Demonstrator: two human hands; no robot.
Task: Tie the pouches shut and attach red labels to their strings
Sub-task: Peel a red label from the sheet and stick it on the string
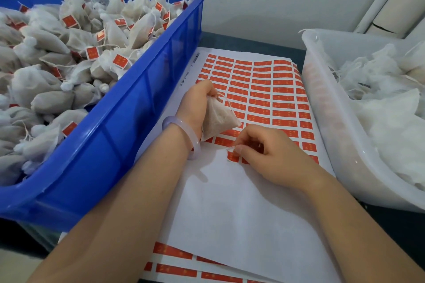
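A filled white pouch (218, 120) is gripped by its gathered top in the left hand (199, 103), whose fingers are curled round the neck, and is held hanging just above a sheet of red labels (264, 89) in the middle of the table. A thin string (226, 100) is seen running from the pouch's neck. The right hand (273, 154) is lowered to the sheet with its fingers curled. A small white bit, apparently the string's end, is pinched between thumb and forefinger directly over one red label (232, 156) at the near edge of the remaining rows. A pale bracelet (184, 135) is worn on the left wrist. A blue crate (128, 135) heaped with tied, labelled pouches (69, 57) is placed to the left. A white tub (326, 122) of loose pouches is placed to the right. Further label sheets (174, 269) are stacked underneath.
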